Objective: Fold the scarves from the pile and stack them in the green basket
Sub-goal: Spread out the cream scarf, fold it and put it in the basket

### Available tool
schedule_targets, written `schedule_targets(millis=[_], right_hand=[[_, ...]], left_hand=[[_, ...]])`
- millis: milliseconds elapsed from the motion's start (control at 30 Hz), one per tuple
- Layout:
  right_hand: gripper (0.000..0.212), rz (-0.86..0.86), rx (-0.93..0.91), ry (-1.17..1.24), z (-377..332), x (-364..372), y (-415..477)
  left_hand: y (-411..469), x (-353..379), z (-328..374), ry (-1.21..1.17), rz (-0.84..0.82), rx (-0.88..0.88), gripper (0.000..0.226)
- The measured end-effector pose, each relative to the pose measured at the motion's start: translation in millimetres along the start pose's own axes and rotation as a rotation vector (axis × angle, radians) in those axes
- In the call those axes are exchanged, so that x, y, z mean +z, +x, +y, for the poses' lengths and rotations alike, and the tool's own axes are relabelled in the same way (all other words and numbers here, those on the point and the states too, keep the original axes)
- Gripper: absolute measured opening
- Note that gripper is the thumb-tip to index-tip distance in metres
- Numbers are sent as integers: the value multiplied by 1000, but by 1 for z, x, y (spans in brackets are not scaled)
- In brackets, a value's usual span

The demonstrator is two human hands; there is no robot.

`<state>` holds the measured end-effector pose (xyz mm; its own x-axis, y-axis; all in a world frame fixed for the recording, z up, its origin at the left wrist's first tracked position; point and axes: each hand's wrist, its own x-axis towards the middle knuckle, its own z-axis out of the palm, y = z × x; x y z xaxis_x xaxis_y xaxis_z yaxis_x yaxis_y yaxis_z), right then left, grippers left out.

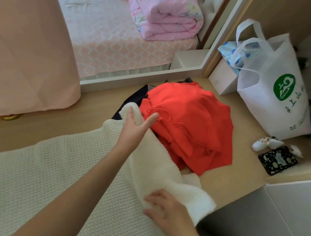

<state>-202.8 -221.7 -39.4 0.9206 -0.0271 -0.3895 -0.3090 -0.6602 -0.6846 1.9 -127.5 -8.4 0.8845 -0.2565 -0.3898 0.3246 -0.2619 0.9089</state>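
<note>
Fig.: fold in hand, head view. Held one end of white scarf (157, 163) raised off floor (101, 109) at centre, w/ rest of it spread flat to near left. Gripped near edge w/ right hand (166, 211), fingers curled round knit. Propped far edge w/ left hand (135, 129), fingers approx. straight, thumb out, flat against cloth; could not tell any pinch there. To fold well, prob. needed: corners matched, edge kept taut btw. hands, raised end carried left over spread part w/o dragging pile (205, 153). Counted: 1 white scarf in hands; 1 red scarf (188, 114) atop pile, just right of left hand; at least 1 dark piece (133, 99) under it, at far-left side. Saw no green basket in frame. Also 1 white bag (271, 93), far right.
</note>
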Motion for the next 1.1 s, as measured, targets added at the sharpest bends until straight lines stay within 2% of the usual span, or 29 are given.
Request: schedule_targets(millis=[33,100,167,200,267,333,400,467,567,633,667,733,833,933,1033,1100], right_hand=[[24,20,-13,49,4,10,-2],[18,274,60,246,13,13,-3],[22,547,179,233,32,7,2],[31,599,238,189,40,3,5],[53,564,348,135,57,0,12],[61,476,420,142,64,1,19],[58,401,428,177,70,8,22],[59,324,431,300,70,13,21],[43,357,370,548,61,16,13],[38,459,310,599,52,11,7],[36,506,280,602,49,8,3],[35,581,222,588,38,0,-4],[43,677,144,583,26,-17,-17],[32,841,55,493,10,-49,-30],[18,1052,3,390,0,-92,-32],[17,1184,-12,364,3,-121,-28]], left_hand=[[2,-1,-7,55,32,-23,106],[3,-8,-29,155,123,-15,91],[0,-21,-56,231,210,-15,74],[0,-30,-67,239,240,-32,69],[1,-47,-84,264,295,-73,66],[3,-59,-91,415,360,-43,65],[6,-62,-85,470,349,88,69],[13,-56,-71,491,246,198,78],[27,-39,-61,660,104,164,95],[31,-33,-64,762,108,101,87],[32,-32,-64,781,128,87,72],[28,-35,-60,628,168,76,39],[15,-37,-38,216,104,151,37],[1,-26,14,-106,26,306,7],[6,-4,67,-307,-88,379,19],[17,17,93,-312,-151,400,23]])
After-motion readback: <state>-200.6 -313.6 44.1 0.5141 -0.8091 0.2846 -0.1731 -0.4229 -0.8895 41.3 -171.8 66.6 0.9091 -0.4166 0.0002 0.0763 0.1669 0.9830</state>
